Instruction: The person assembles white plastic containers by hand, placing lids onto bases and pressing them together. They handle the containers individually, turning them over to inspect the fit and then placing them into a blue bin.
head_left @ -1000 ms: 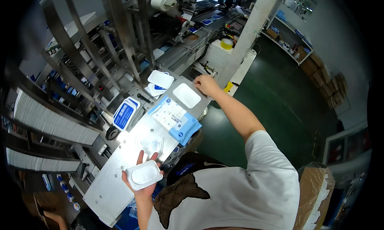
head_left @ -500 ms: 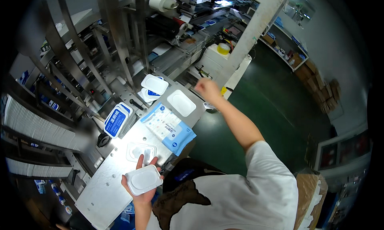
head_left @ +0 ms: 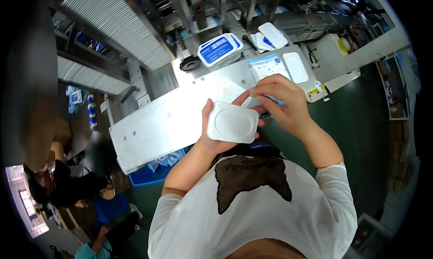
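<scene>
My left hand (head_left: 212, 139) grips white lid (head_left: 232, 123) at frame center, flat side up. My right hand (head_left: 282, 101) pinches lid's upper right edge. Behind: metal table (head_left: 167, 119), pack (head_left: 269, 66) w/ lid upper right, blue-label stack (head_left: 218, 49) top center.

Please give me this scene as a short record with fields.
left hand: holds a white lid flat, fingers around its edges
right hand: pinches at the lid's top right corner
table: metal plate just beyond the hands
on table: blue-and-white pack, white lid, stack of blue-topped lids
lower left: another person
</scene>
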Demonstrator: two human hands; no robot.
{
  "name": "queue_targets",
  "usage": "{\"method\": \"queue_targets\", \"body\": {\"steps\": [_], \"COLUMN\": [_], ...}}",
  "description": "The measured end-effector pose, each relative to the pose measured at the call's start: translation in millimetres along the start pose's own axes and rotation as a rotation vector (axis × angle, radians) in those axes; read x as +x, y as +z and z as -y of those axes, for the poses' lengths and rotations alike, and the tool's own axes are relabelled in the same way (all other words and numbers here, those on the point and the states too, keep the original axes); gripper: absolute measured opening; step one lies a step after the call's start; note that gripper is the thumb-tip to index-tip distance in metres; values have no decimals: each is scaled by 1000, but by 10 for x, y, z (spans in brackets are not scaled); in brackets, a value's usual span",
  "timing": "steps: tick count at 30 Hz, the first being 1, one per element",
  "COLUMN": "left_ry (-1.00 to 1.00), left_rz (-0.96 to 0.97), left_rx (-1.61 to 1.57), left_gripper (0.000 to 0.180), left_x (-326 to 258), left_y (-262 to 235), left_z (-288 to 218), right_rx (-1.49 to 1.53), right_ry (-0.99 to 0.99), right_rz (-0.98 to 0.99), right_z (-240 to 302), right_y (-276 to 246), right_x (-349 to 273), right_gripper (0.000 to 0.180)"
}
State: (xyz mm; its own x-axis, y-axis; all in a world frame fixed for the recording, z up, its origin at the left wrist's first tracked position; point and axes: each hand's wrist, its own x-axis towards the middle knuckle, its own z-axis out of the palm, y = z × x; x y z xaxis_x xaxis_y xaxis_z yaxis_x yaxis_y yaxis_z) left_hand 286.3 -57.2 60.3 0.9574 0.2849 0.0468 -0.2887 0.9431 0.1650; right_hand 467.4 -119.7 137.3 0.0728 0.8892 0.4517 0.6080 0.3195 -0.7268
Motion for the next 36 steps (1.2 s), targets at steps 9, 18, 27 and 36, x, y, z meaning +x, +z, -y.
{"method": "queue_targets", "body": {"steps": [9, 18, 27, 36], "left_ry": [104, 40, 21, 155], "left_rz": [-194, -107, -95, -73], "left_rx": [-185, 84, 53, 272], "left_gripper": [83, 83, 88, 95], "left_x": [-296, -383, -383, -399], "left_y": [14, 65, 110, 34], "left_z": [22, -8, -3, 4], "right_rx": [-146, -277, -75, -134], "right_ry": [-330, -399, -276, -308], "right_rz": [146, 29, 90, 135], "right_z": [286, 211, 297, 252], "right_y": [559, 540, 504, 618], "right_x": [149, 259, 240, 150], "right_gripper": [22, 21, 16, 19]}}
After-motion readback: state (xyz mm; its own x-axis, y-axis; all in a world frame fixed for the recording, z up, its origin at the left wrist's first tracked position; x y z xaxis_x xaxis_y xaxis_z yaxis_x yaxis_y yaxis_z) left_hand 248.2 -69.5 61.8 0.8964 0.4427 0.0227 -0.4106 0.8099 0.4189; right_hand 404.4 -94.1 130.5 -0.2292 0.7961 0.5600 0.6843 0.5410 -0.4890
